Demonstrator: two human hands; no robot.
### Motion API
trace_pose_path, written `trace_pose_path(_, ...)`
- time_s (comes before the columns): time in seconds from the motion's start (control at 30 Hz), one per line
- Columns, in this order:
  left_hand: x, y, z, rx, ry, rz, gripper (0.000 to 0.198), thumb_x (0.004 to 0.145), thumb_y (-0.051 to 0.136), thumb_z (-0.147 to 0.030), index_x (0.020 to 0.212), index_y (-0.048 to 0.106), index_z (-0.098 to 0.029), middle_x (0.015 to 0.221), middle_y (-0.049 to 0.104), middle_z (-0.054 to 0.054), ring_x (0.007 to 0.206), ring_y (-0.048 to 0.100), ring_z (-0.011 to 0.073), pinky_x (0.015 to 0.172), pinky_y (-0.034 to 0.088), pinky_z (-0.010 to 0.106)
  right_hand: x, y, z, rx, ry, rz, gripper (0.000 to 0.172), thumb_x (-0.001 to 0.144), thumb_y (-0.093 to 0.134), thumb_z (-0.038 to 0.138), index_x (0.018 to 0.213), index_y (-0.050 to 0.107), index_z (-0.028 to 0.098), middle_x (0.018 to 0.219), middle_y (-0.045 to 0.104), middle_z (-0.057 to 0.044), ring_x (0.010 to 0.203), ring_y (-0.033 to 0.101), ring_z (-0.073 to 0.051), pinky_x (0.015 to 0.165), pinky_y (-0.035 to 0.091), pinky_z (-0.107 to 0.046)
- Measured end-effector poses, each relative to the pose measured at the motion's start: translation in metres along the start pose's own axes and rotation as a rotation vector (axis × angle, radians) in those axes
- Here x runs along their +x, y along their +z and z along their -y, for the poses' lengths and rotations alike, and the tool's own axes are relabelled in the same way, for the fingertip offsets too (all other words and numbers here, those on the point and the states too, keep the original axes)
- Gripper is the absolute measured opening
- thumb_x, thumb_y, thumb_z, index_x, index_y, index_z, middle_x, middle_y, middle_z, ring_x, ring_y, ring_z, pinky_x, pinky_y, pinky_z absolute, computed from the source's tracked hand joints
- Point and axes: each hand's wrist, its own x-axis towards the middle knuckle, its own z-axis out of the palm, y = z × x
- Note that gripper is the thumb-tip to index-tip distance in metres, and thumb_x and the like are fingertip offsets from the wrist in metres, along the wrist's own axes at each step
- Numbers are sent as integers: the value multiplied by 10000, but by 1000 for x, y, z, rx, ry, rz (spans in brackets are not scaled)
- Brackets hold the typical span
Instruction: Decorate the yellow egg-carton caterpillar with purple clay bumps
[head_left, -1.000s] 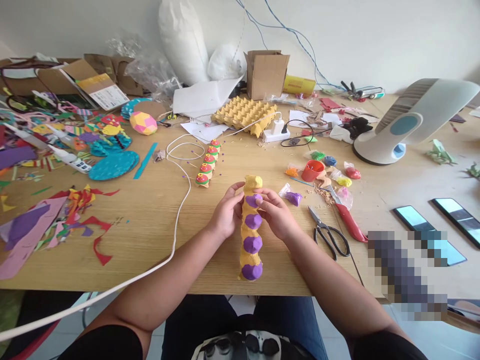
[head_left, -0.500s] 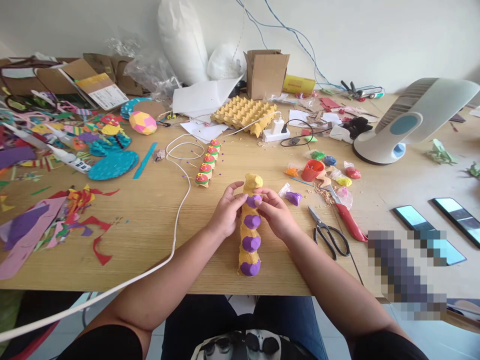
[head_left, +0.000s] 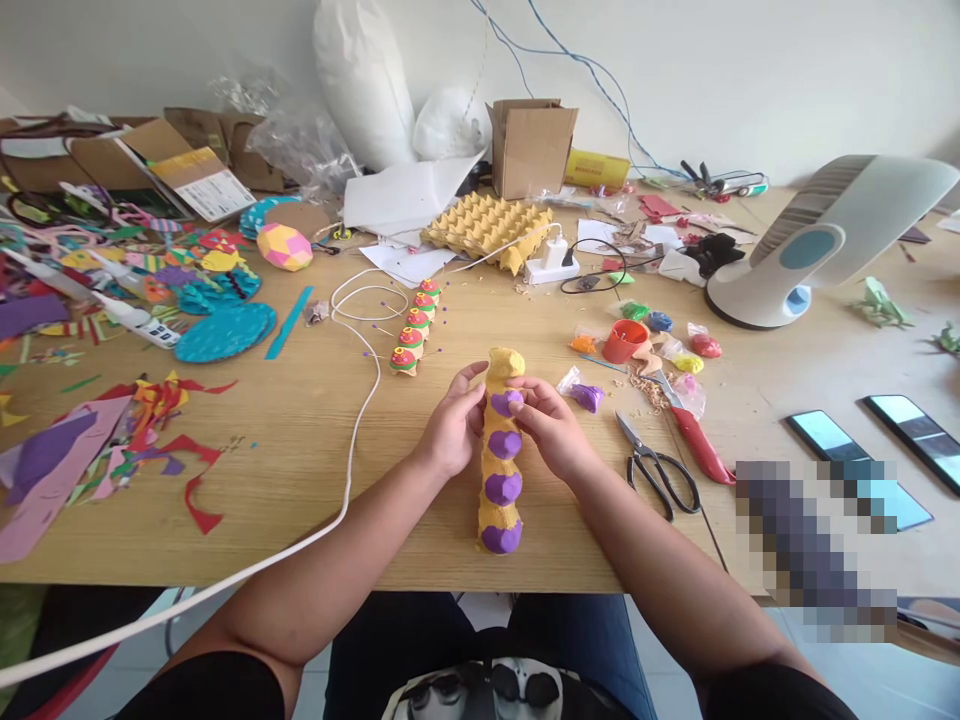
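Note:
A yellow egg-carton strip (head_left: pixel 500 512) lies lengthwise before me near the table's front edge. Purple clay caps several of its bumps, while the far bump (head_left: pixel 507 362) is bare yellow. My left hand (head_left: pixel 453 424) holds the strip's left side near the far end, its fingertips partly hidden behind the carton. From the right side, my right hand (head_left: pixel 553 424) grips the same part, with its thumb on the farthest purple clay cap (head_left: pixel 504 402). A small bag of purple clay (head_left: pixel 586 395) lies just beyond the right hand.
Black-handled scissors (head_left: pixel 660 470) and a red-handled knife (head_left: pixel 701 440) lie to the right. A decorated carton strip (head_left: pixel 415 330) stands farther left, with a white cable (head_left: pixel 352 440) crossing the table. A white desk fan (head_left: pixel 810 240) and phones (head_left: pixel 855 468) are right.
My left thumb has drawn back from the farthest purple cap toward the strip's left edge. The right hand and the strip stay nearly still.

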Motion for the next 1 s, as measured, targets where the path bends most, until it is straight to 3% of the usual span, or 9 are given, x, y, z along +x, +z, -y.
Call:
trace_pose_path(0.13,1,-2,2,17,16,-9,562,766,815,-271,1262,554,-248,956,744,8,739,689,140,680,500,254,0,1,-1,-12,-5,15,369,768,842,405,1067,679,263,877,666,18,823,603,-138,757,482,-275)
trace_pose_path(0.37,0,-3,3,19,9,-68,568,718,842,-255,1188,523,-257,816,718,-38,697,672,137,681,491,254,-1,5,-3,-47,-14,28,387,760,848,416,1062,661,262,873,666,16,833,615,-152,793,489,-297)
trace_pose_path(0.6,1,-1,2,-38,-50,22,544,798,805,-351,1271,559,-248,1059,737,31,795,699,156,690,511,267,0,1,-2,-15,14,-6,356,779,835,418,1062,684,263,902,689,18,826,614,-134,745,476,-261)
trace_pose_path(0.8,3,-5,5,-51,-45,-37,567,730,849,-220,1222,568,-251,995,741,2,772,702,128,710,524,243,2,0,-4,-7,54,-29,400,761,850,441,1085,696,265,902,711,8,812,628,-141,741,480,-268)
trace_pose_path(0.9,4,-5,5,-65,-61,-77,570,709,862,-222,1193,563,-254,965,742,-12,740,694,121,691,524,237,4,0,-6,1,61,-21,425,744,864,444,1095,705,266,922,719,2,818,635,-146,744,494,-271)
trace_pose_path(1.0,4,-3,3,-70,-68,-38,594,729,870,-286,1232,556,-247,1002,744,5,770,699,128,699,532,242,5,-2,-5,37,69,-25,410,749,861,443,1093,716,273,988,731,-5,858,648,-150,751,506,-266)
